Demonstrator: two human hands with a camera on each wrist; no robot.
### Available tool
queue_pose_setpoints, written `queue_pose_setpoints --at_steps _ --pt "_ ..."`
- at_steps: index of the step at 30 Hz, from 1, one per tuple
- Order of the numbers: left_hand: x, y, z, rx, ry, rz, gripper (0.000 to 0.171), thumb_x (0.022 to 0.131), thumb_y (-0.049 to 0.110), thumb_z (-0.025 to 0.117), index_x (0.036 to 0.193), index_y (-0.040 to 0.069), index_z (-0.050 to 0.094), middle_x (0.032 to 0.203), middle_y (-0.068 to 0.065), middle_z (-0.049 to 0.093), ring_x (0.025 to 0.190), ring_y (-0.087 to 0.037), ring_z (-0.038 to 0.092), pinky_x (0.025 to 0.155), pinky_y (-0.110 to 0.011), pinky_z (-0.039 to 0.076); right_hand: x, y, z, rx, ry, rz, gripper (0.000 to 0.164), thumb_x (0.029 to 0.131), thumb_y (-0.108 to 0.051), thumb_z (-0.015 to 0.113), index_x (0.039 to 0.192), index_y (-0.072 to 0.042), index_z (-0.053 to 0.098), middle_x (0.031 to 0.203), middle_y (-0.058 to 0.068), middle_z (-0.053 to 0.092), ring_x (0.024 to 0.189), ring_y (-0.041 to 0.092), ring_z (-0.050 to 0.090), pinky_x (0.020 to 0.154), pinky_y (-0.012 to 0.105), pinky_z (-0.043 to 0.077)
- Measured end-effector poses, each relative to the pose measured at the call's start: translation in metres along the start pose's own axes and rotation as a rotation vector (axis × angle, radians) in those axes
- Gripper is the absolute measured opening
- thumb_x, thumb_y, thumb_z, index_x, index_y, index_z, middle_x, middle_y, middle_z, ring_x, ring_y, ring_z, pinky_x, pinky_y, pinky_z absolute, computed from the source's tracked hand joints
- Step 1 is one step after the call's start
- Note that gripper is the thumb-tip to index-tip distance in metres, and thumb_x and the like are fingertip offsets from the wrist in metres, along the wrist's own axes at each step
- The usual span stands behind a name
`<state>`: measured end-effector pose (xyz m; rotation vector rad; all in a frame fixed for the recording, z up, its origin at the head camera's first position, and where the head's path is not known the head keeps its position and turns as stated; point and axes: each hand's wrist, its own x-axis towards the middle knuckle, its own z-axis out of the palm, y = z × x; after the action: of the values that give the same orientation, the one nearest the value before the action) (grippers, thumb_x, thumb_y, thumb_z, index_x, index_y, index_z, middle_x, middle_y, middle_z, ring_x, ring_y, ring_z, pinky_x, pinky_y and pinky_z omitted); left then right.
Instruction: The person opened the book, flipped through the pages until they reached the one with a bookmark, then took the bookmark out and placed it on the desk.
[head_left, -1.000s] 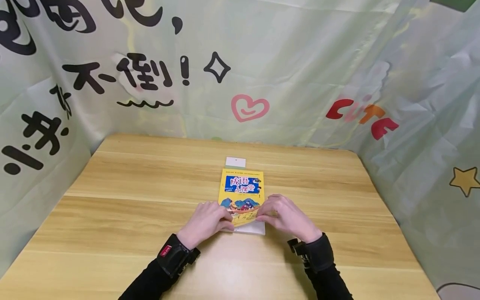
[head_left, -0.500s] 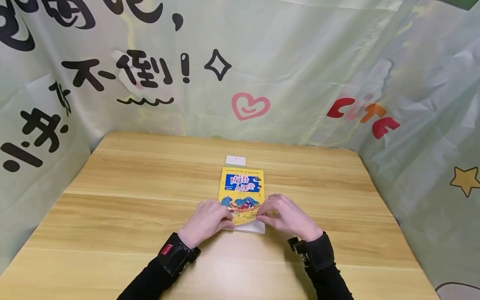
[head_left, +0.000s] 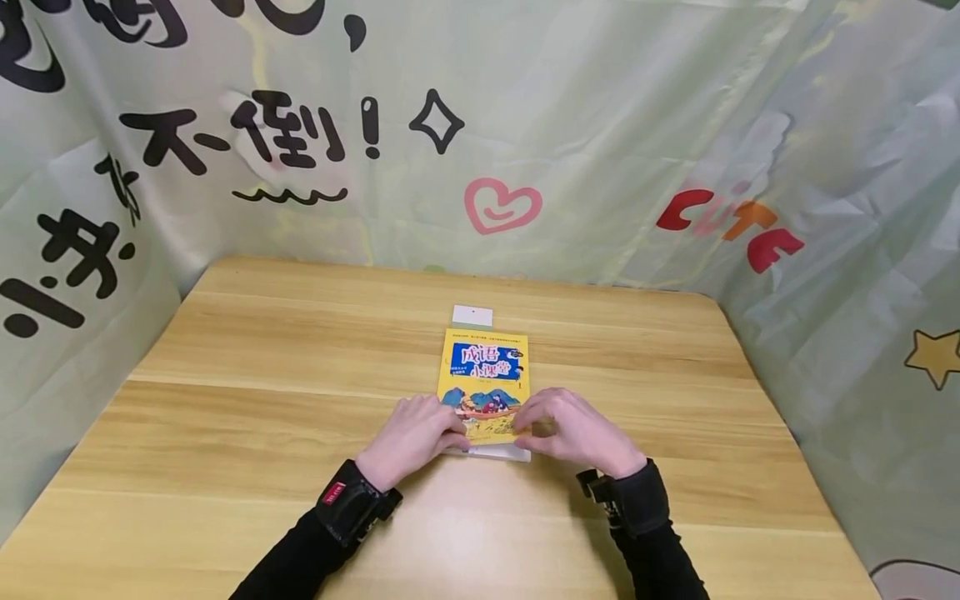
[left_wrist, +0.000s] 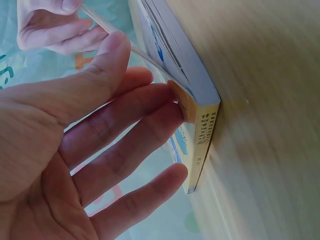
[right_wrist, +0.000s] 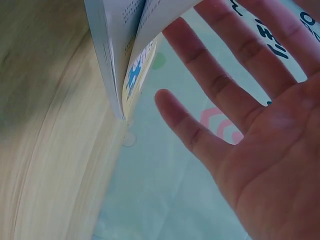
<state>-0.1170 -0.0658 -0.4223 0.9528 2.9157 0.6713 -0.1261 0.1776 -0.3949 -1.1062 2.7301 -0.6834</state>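
A yellow paperback book (head_left: 486,379) with a blue title panel and a cartoon scene lies on the table, its near end facing me. The front cover is lifted at that end, baring white pages (head_left: 501,452). My left hand (head_left: 417,435) is at the near left corner. In the left wrist view, its thumb is at the lifted edge and its fingers touch the cover by the yellow spine (left_wrist: 202,145). My right hand (head_left: 573,429) pinches the cover's near right corner. In the right wrist view, its fingers lie along the cover's outer side, with its thumb hidden.
A white card-like piece (head_left: 472,315) with a green strip juts out past the book's far end. The wooden table (head_left: 247,358) meets a printed fabric backdrop (head_left: 600,125) at the back and sides.
The head view has shifted slightly, so the book and backdrop sit higher in it. The lifted cover's near edge looks more level than before. Both hands keep nearly the same place.
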Motion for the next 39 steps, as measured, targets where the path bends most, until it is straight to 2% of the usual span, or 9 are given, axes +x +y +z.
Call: queue_pose_setpoints --at_steps 9,12,14,16,19,25,32,35,39 --pt "0.002 0.005 0.002 0.098 0.028 0.027 0.017 0.075 0.040 0.066 0.073 0.024 0.070 0.058 0.012 0.056 0.051 -0.005 0.040 0.048 -0.017 0.029 0.002 0.004 0.003 -0.011 -0.051 0.022 0.016 0.076 -0.021 0.069 0.092 -0.019 0.071 0.102 -0.004 0.068 0.097 0.008 0.060 0.088 0.029 0.048" --pt "0.005 0.012 0.003 0.170 0.001 0.055 0.031 0.071 0.050 0.066 0.085 0.022 0.069 0.077 0.007 0.065 0.066 -0.010 0.053 0.057 -0.023 0.044 0.002 0.003 0.006 -0.063 -0.080 0.095 0.041 0.068 -0.034 0.075 0.105 -0.020 0.067 0.120 -0.001 0.059 0.112 0.016 0.053 0.096 0.039 0.043" --pt "0.007 0.017 0.006 0.195 -0.030 0.058 0.048 0.069 0.054 0.066 0.104 0.021 0.065 0.107 0.000 0.064 0.091 -0.018 0.057 0.073 -0.035 0.051 0.002 0.003 0.010 -0.101 -0.115 0.136 0.061 0.061 -0.041 0.078 0.116 -0.021 0.060 0.135 0.002 0.047 0.125 0.024 0.041 0.101 0.048 0.036" --pt "0.009 0.020 0.009 0.203 -0.055 0.053 0.061 0.068 0.055 0.066 0.119 0.021 0.058 0.129 -0.003 0.052 0.114 -0.026 0.049 0.086 -0.050 0.047 0.003 0.002 0.013 -0.132 -0.143 0.149 0.072 0.059 -0.043 0.078 0.123 -0.023 0.055 0.142 0.002 0.037 0.132 0.028 0.032 0.104 0.053 0.029" --pt "0.011 0.023 0.014 0.197 -0.071 0.023 0.064 0.069 0.054 0.065 0.123 0.022 0.053 0.135 -0.004 0.046 0.123 -0.030 0.042 0.090 -0.057 0.041 0.003 0.002 0.015 -0.136 -0.160 0.144 0.067 0.062 -0.040 0.078 0.122 -0.022 0.056 0.142 0.002 0.038 0.133 0.028 0.031 0.104 0.055 0.026" --pt "0.016 0.021 0.016 0.203 -0.043 0.054 0.051 0.073 0.052 0.063 0.115 0.022 0.060 0.124 0.001 0.058 0.110 -0.023 0.053 0.086 -0.046 0.047 0.002 0.003 0.010 -0.039 -0.160 0.139 0.039 0.070 -0.033 0.073 0.106 -0.020 0.067 0.129 0.000 0.053 0.125 0.023 0.044 0.107 0.054 0.023" --pt "0.019 0.018 0.015 0.120 -0.051 0.073 0.035 0.078 0.049 0.059 0.100 0.024 0.067 0.101 0.005 0.067 0.079 -0.013 0.054 0.064 -0.025 0.046 -0.002 0.009 0.003 0.062 -0.128 0.106 0.025 0.075 -0.028 0.069 0.098 -0.018 0.070 0.121 0.001 0.060 0.116 0.020 0.053 0.107 0.055 0.021" --pt "0.018 0.018 0.014 0.070 -0.047 0.067 0.025 0.083 0.042 0.056 0.095 0.023 0.068 0.090 0.007 0.067 0.073 -0.009 0.054 0.061 -0.022 0.045 -0.002 0.010 0.000 0.040 -0.042 0.063 0.019 0.079 -0.026 0.066 0.096 -0.019 0.070 0.115 0.000 0.063 0.110 0.017 0.056 0.105 0.052 0.028" --pt "0.017 0.021 0.014 0.072 0.029 0.094 0.017 0.088 0.029 0.054 0.096 0.021 0.067 0.087 0.007 0.068 0.070 -0.008 0.057 0.061 -0.023 0.049 -0.001 0.010 -0.001 -0.043 0.195 -0.003 0.021 0.081 -0.023 0.065 0.100 -0.016 0.069 0.107 -0.001 0.066 0.103 0.014 0.059 0.096 0.040 0.043"
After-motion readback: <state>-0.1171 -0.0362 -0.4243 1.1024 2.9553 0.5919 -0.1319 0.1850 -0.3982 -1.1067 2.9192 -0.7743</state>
